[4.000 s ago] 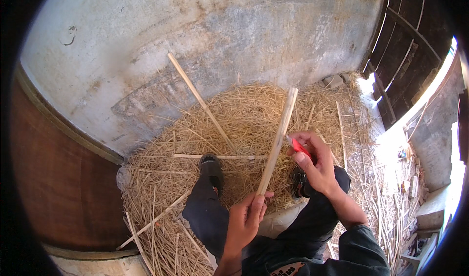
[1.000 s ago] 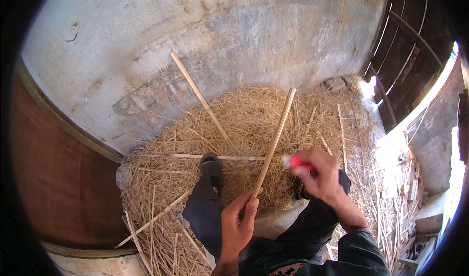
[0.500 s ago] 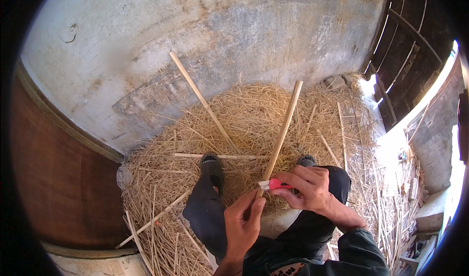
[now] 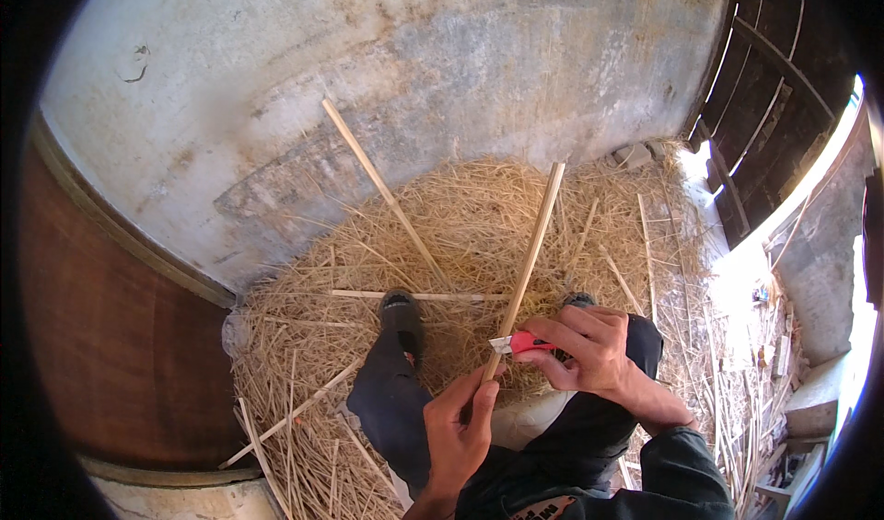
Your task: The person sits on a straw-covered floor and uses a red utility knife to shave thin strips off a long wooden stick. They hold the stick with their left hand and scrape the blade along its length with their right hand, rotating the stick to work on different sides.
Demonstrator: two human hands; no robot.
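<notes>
My left hand (image 4: 460,421) pinches the lower end of a long pale stick (image 4: 535,248), bamboo or wood, between thumb and fingers. The stick slants up and away from me, its far end over the straw. In my right hand (image 4: 592,347) is a red utility knife (image 4: 529,341), its fingers closed around the handle. The short blade lies across the stick just above my left fingertips and appears to touch it. My right palm is turned away, so part of the handle is hidden.
Straw and thin strips (image 4: 460,212) cover the floor around my shoes. Another pale stick (image 4: 382,189) leans toward the stained wall (image 4: 414,60). A brown panel (image 4: 129,336) stands at left, dark boards (image 4: 783,78) at upper right. More strips (image 4: 737,410) lie at right.
The stick's far end has dropped slightly and shifted a little left. The knife and my right hand have moved very slightly along with it; both grips are unchanged.
</notes>
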